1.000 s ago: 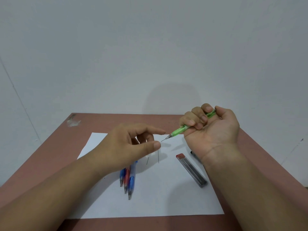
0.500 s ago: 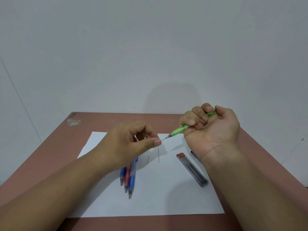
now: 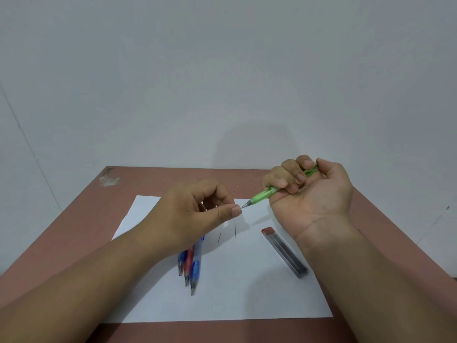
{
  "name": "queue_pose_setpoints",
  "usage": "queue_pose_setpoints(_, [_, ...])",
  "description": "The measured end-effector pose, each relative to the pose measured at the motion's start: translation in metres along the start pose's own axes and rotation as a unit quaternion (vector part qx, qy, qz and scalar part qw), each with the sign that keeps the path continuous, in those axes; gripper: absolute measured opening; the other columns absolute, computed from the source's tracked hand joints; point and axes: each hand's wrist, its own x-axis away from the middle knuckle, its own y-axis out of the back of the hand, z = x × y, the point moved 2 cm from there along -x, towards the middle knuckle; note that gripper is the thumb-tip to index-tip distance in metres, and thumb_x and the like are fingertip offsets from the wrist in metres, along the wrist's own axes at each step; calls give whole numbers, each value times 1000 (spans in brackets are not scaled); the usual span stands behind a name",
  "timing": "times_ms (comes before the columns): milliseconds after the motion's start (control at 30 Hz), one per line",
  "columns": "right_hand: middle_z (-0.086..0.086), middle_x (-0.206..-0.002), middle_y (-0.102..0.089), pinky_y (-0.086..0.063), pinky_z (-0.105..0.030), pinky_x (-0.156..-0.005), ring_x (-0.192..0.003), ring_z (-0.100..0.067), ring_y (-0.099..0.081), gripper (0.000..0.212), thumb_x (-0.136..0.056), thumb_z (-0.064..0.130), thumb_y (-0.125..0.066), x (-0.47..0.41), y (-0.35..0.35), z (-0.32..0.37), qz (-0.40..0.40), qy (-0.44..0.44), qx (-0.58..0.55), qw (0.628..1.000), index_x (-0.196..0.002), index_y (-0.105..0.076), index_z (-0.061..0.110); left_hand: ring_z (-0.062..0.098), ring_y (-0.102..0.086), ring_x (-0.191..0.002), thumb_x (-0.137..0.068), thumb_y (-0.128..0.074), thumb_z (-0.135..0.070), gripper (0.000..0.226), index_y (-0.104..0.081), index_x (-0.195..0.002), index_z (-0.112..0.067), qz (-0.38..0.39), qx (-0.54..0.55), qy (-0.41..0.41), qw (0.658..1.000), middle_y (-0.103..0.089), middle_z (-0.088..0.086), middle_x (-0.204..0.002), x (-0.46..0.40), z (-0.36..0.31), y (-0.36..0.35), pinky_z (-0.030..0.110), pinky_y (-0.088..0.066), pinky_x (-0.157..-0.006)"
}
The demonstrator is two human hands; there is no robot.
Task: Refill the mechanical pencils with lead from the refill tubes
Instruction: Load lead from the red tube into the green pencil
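Pale grey wall fills the upper half of the frame; below it a reddish-brown table (image 3: 74, 231) carries a white sheet of paper (image 3: 247, 293).

At mid-frame the left hand (image 3: 195, 214) has its thumb and forefinger pressed together just at the metal tip of the green mechanical pencil (image 3: 262, 195). Whether a lead sits between them is too fine to see, though the pose suggests one being fed into the tip. To the right of centre, the right hand (image 3: 311, 191) is palm up, fingers curled round the pencil's barrel, its tip pointing left and slightly down, its back end hidden near the thumb.

Further out, two loose leads (image 3: 235, 230) lie on the paper just below the pinch. A lead refill tube (image 3: 284, 248) with a red cap lies right of centre on the paper, beside the right wrist. Below the left hand, partly under it, lie three other pencils (image 3: 190, 266), two blue and one red, side by side with tips toward the bottom of the frame.

The likely trouble is snapping: a lead this thin would break if pushed off-axis against the tip, or if the right hand wobbles. The right forearm could also nudge the tube off the sheet or sweep the loose leads away.
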Motion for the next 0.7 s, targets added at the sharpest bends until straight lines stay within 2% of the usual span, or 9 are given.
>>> queue_pose_setpoints(133, [2, -60, -25, -31, -24, -46, -45, -14, -20, 36, -93, 31, -33, 0, 1, -1, 2, -1, -1, 1000, -61, -41, 16, 16, -59, -70, -73, -68, -53, 22, -69, -81, -32, -4, 8, -4, 1000, -68, -8, -76, 0, 0, 0, 16, -45, -59])
queue_pose_setpoints(233, [2, -60, -25, -31, -24, -46, -45, -14, -20, 37, -92, 33, -34, 1, 1, -3, 5, -3, 0, 1000, -61, -41, 16, 18, -59, -70, -74, -69, -53, 22, -69, -81, -32, -3, 8, -11, 1000, -68, -6, -75, 0, 0, -1, 23, -48, -60])
queue_pose_setpoints(500, [1, -62, -28, -36, -25, -47, -47, -14, -23, 38, -95, 37, -39, 1, 1, -5, 8, -6, 1, 1000, -64, -43, 14, 18, -62, -72, -75, -69, -51, 15, -69, -78, -37, -12, 12, -7, 1000, -68, -5, -75, 0, 2, 0, 30, -50, -65])
queue_pose_setpoints(567, [0, -64, -33, -42, -26, -51, -49, -15, -28, 34, -97, 34, -45, 1, 0, -6, 9, -7, 19, 1000, -71, -47, 12, 21, -67, -81, -75, -69, -52, 15, -69, -78, -37, -12, 13, -3, 1000, -69, -4, -77, 0, 4, 0, 34, -53, -69])
queue_pose_setpoints(633, [-3, -66, -40, -50, -30, -60, -52, -16, -40, 20, -98, 21, -49, -2, -2, -10, 13, -8, 68, 998, -83, -55, 9, 22, -68, -86, -76, -69, -52, 15, -70, -78, -38, -12, 13, 0, 1000, -70, -3, -78, -1, 5, 1, 36, -54, -71])
queue_pose_setpoints(700, [-5, -69, -51, -55, -36, -69, -58, -18, -53, 14, -99, 9, -51, -5, -1, -14, 6, -17, 142, 990, -99, -64, 5, 14, -65, -75, -76, -69, -50, 16, -70, -78, -34, -14, 16, 8, 1000, -68, -4, -76, -2, 5, 2, 24, -51, -62])
